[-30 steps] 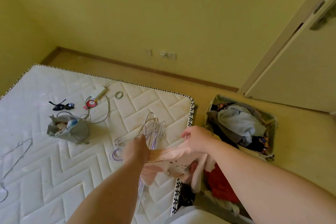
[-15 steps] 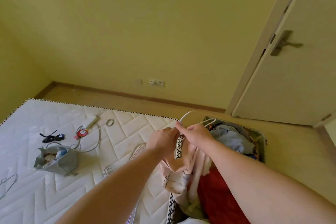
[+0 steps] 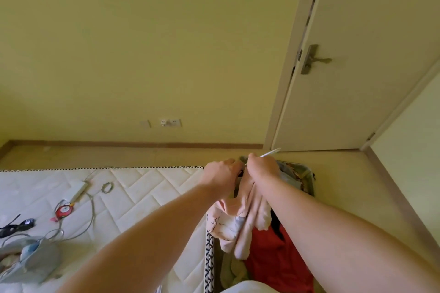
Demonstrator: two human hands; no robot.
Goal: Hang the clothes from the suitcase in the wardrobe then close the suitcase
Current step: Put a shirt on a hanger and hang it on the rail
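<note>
A person stands at the bedside with both arms stretched forward, fitting a pink garment [image 3: 240, 216] onto a white hanger [image 3: 271, 152]. The fingers [image 3: 230, 163] of the left hand [image 3: 220, 175] are curled round the bunched top of the cloth. Those of the right hand [image 3: 263, 169] are closed on the hanger and the cloth together, and only the hanger's tip shows past them. The garment hangs straight down from the fingers over the gap between the mattress [image 3: 142, 197] and the open suitcase [image 3: 308, 173]. The job looks to be in its early or middle stretch. A red garment [image 3: 273, 257] and other clothes lie in the case below and beyond the fingers, and its lid is not yet shut. No wardrobe is in view, so how much has been hung cannot be told. The mattress's patterned edge [image 3: 209, 257] runs just below the fingers on the left-hand side, with the suitcase rim close on the right. Bare floor [image 3: 119, 154] lies beyond the fingers up to the wall, and more of it runs to the right toward the door [image 3: 369, 66], giving room to turn and carry the garment away. A grey bag [image 3: 31, 261], sunglasses [image 3: 14, 227] and a cable [image 3: 91, 216] lie on the mattress, well to the left of the fingers.
</note>
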